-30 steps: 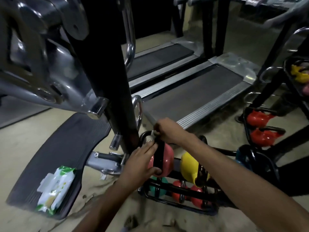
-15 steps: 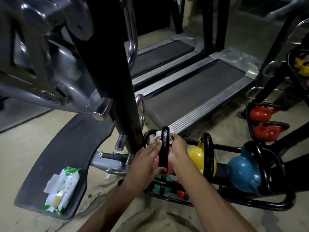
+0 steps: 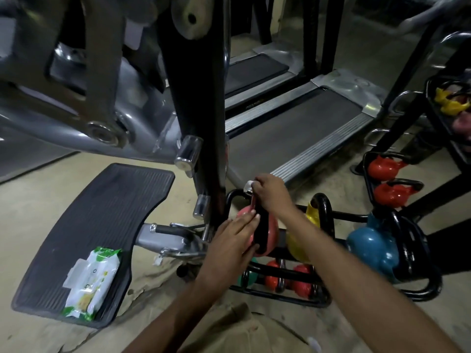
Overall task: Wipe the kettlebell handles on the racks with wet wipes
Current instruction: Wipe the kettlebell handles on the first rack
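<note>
A pink kettlebell with a black handle sits at the left end of a low black rack. My left hand lies against its left side, fingers straight, thumb under the handle. My right hand grips the top of the handle with a white wet wipe bunched in its fingers. A yellow kettlebell and a blue kettlebell stand to the right on the same rack. Small red and green kettlebells fill the lower tier.
A pack of wet wipes lies on a black ribbed footplate at the left. A black machine post rises just left of the rack. Treadmills lie behind. Another rack with red kettlebells stands at the right.
My right hand has slid up the pink kettlebell's handle to its top with the wipe. My left hand stays on the bell's side. The view has shifted slightly closer.
</note>
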`<state>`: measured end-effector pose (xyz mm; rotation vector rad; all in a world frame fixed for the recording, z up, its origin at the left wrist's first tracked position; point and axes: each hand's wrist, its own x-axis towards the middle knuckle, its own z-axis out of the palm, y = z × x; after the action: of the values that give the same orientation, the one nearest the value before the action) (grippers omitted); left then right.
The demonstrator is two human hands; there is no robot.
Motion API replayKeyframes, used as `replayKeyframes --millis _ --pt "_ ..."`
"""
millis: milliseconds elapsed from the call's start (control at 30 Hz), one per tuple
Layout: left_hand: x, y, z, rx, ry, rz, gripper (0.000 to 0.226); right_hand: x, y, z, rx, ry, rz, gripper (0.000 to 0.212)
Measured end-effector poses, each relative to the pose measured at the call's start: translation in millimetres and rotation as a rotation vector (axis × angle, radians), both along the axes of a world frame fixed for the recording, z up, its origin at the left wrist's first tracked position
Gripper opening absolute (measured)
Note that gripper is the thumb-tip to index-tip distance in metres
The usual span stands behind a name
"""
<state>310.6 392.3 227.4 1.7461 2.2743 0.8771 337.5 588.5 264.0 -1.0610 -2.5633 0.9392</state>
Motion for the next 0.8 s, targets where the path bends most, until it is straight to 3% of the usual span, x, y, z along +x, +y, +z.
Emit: replayKeyframes --millis 100,167,300,400,533,633,733,800 --pt "-0.3 0.9 4.7 -0.015 0.048 0.009 0.065 -23.0 18.8 24.7 0.262 -0.516 0.434 0.027" --pt "-0.8 0.8 7.0 -0.025 0.082 0.005 0.061 -29.0 13.2 37.9 0.403 -0.66 0.598 0.027" --pt "-0.5 0.9 9.8 -0.026 0.112 0.014 0.058 -22.9 6.8 46.7 0.511 -0.605 0.631 0.024" --pt "0.0 1.5 10.5 -0.015 0.069 0.014 0.063 -10.0 11.5 32.0 0.471 -0.431 0.377 0.023" --pt "-1.9 2.9 12.2 -0.029 0.012 0.013 0.069 20.0 -0.6 5.2 0.145 0.082 -0.145 0.035" --pt "-4.4 5.5 14.3 -0.056 -0.022 0.003 0.074 36.5 -20.6 -15.9 -0.281 0.352 -0.445 0.044" --pt "-6.7 8.8 19.5 -0.074 -0.035 -0.004 0.074 33.6 -26.1 -12.9 -0.821 0.649 -0.707 0.037" --pt "-8.3 9.9 21.5 -0.076 -0.033 -0.003 0.073 29.8 -25.5 -8.2 -1.007 0.732 -0.784 0.029"
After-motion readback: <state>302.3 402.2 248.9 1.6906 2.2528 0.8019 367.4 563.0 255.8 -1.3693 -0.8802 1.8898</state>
